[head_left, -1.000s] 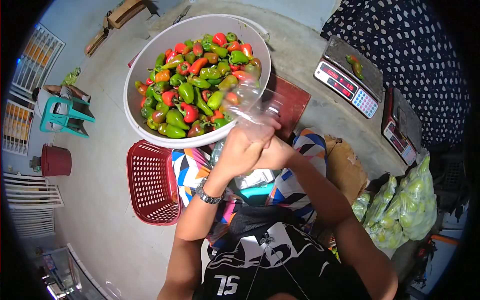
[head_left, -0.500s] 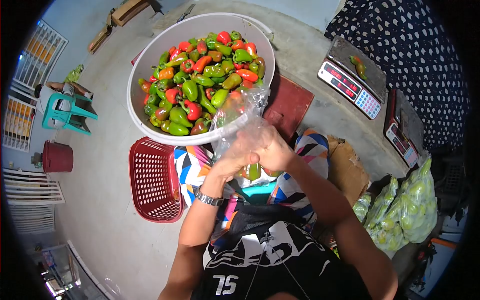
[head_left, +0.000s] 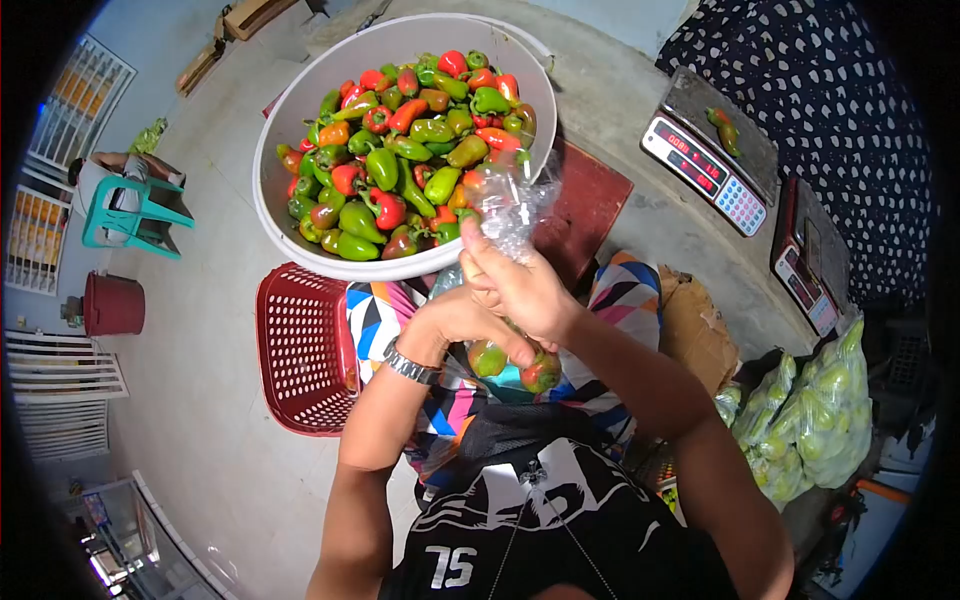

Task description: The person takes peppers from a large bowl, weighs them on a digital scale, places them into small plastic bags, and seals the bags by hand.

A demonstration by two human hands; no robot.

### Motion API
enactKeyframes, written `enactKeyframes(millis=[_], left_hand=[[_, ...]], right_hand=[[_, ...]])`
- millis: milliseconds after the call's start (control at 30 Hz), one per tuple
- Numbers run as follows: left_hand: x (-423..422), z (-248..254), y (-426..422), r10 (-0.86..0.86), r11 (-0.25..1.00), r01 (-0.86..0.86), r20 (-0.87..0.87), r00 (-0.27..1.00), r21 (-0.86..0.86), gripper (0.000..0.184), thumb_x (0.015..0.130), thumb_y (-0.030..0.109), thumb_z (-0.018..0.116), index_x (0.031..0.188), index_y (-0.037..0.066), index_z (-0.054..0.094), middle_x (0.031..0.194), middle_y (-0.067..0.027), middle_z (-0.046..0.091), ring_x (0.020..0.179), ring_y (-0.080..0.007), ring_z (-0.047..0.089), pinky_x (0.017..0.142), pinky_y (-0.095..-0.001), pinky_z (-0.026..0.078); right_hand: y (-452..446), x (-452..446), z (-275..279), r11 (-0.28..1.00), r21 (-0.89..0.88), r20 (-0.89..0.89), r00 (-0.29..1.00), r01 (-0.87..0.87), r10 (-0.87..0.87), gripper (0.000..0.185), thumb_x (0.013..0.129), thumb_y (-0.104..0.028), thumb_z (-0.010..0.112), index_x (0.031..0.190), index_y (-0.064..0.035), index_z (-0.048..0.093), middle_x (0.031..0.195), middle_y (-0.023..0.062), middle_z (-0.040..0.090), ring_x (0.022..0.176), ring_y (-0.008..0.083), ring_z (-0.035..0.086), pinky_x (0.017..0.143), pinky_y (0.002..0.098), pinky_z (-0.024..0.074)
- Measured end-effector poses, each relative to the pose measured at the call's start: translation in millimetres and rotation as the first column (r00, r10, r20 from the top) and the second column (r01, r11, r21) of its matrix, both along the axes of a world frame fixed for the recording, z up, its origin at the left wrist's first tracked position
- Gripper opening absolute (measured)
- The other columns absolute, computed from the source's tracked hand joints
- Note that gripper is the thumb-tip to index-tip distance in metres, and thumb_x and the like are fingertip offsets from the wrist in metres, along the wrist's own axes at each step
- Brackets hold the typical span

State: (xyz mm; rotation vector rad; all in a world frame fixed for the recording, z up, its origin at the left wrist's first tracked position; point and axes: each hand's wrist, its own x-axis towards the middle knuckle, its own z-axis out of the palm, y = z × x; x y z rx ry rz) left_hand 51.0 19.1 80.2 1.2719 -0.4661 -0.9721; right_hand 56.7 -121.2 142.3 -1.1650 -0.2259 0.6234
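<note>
Teal plastic chair [head_left: 100, 215]: standing at far left, a person partly showing against it.
Maroon bucket [head_left: 113, 305]: resting below the chair in view.
Red perforated basket [head_left: 305, 350]: sitting just beside the person's left knee.
Off-white tub [head_left: 420, 36]: holding a heap of red, green and orange peppers [head_left: 382, 168].
Left hand [head_left: 468, 318]: gripping the clear plastic bag [head_left: 517, 200], fingers curling round it, partly hidden, thumb pointing toward the bagged peppers [head_left: 540, 372].
Bag: hanging between the knees, its loose top flaring beside the tub's rim.
Right hand [head_left: 525, 285]: closing its fingers tightly about the bag's neck, thumb pointing up.
Digital scale [head_left: 700, 170]: bearing one pepper [head_left: 722, 132].
Bagged green produce [head_left: 835, 420]: leaning at far right.
</note>
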Motion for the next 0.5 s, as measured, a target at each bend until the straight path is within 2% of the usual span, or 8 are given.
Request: enactKeyframes(millis=[33, 67, 167, 200, 300, 333, 400, 500], left_hand=[[-3.0, -7.5, -3.6, 0.013, 0.996, -0.023, -0.122, 0.992, -0.084, 0.044, 0.077, 0.002, 0.089, 0.117, -0.003, 0.071, 0.116, -0.0131, 0.075, 0.113, -0.0211, 0.068, 0.099, -0.0358, 0.054], [-5.5, -12.9, -4.0, 0.080, 0.996, -0.085, -0.123, 0.989, -0.037, 0.045, 0.078, 0.001, 0.088, 0.119, -0.003, 0.071, 0.115, -0.0133, 0.075, 0.114, -0.0221, 0.068, 0.099, -0.0371, 0.054], [-20.5, -8.1, -16.9, 0.364, 0.915, -0.390, -0.201, 0.909, -0.103, 0.039, 0.078, -0.001, 0.088, 0.114, -0.003, 0.073, 0.112, -0.0134, 0.076, 0.113, -0.0220, 0.069, 0.100, -0.0381, 0.054], [-20.9, -11.8, -20.2, 0.375, 0.904, -0.382, -0.073, 0.924, -0.193, 0.026, 0.087, 0.007, 0.082, 0.109, -0.003, 0.072, 0.110, -0.0141, 0.075, 0.108, -0.0223, 0.069, 0.097, -0.0372, 0.054], [-1.9, -27.1, -14.2, 0.192, 0.884, -0.176, -0.007, 0.981, -0.432, 0.023, 0.098, 0.018, 0.073, 0.107, -0.002, 0.070, 0.108, -0.0139, 0.074, 0.105, -0.0224, 0.068, 0.093, -0.0359, 0.054], [-6.9, -16.9, -13.6, 0.280, 0.883, -0.245, 0.032, 0.959, -0.400, 0.029, 0.104, 0.029, 0.065, 0.100, 0.000, 0.067, 0.104, -0.0130, 0.072, 0.105, -0.0230, 0.067, 0.091, -0.0343, 0.052], [-16.6, -20.8, -21.9, 0.376, 0.812, -0.386, -0.112, 0.920, -0.437, 0.029, 0.101, 0.030, 0.068, 0.094, 0.002, 0.066, 0.101, -0.0134, 0.071, 0.105, -0.0253, 0.066, 0.090, -0.0362, 0.052], [-28.8, -31.0, -27.2, 0.463, 0.730, -0.521, -0.240, 0.853, -0.443, 0.034, 0.106, 0.030, 0.061, 0.084, 0.005, 0.059, 0.100, -0.0118, 0.071, 0.108, -0.0230, 0.066, 0.094, -0.0347, 0.051]], right_hand=[[2.9, -3.3, 5.3, 0.997, -0.075, 0.072, 0.997, 0.037, -0.031, 0.047, 0.111, -0.046, 0.047, 0.075, -0.0154, 0.044, 0.067, -0.0073, 0.036, 0.058, 0.0029, 0.032, 0.050, 0.0238, 0.0234], [2.8, -2.0, 8.8, 0.986, -0.159, 0.153, 0.988, 0.052, -0.027, 0.047, 0.111, -0.046, 0.048, 0.075, -0.0152, 0.045, 0.066, -0.0076, 0.037, 0.057, 0.0027, 0.030, 0.050, 0.0243, 0.0231], [2.4, 4.7, 1.4, 0.996, 0.063, 0.125, 0.990, 0.062, -0.070, 0.048, 0.110, -0.047, 0.048, 0.075, -0.0150, 0.044, 0.066, -0.0076, 0.034, 0.055, 0.0030, 0.029, 0.049, 0.0246, 0.0225], [-10.9, 10.8, 20.0, 1.000, -0.031, -0.023, 1.000, -0.001, 0.000, 0.052, 0.109, -0.051, 0.049, 0.071, -0.0159, 0.041, 0.063, -0.0073, 0.032, 0.051, 0.0046, 0.027, 0.047, 0.0253, 0.0223], [-36.0, 28.0, 17.6, 0.976, 0.189, -0.329, 0.943, 0.111, -0.044, 0.057, 0.108, -0.054, 0.048, 0.065, -0.0181, 0.035, 0.057, -0.0064, 0.027, 0.045, 0.0072, 0.022, 0.044, 0.0263, 0.0203], [-42.6, 29.4, 17.3, 0.969, 0.215, -0.301, 0.952, 0.123, -0.054, 0.058, 0.107, -0.054, 0.048, 0.064, -0.0190, 0.034, 0.056, -0.0062, 0.026, 0.044, 0.0080, 0.021, 0.044, 0.0266, 0.0197], [-54.3, 28.6, 16.6, 0.951, 0.269, -0.254, 0.964, 0.153, -0.083, 0.060, 0.107, -0.055, 0.048, 0.061, -0.0206, 0.030, 0.053, -0.0059, 0.024, 0.042, 0.0094, 0.018, 0.043, 0.0272, 0.0186], [-66.6, 30.9, 17.5, 0.906, 0.258, -0.398, 0.891, 0.336, -0.217, 0.060, 0.108, -0.052, 0.049, 0.060, -0.0214, 0.030, 0.053, -0.0068, 0.023, 0.042, 0.0093, 0.016, 0.043, 0.0277, 0.0170]])
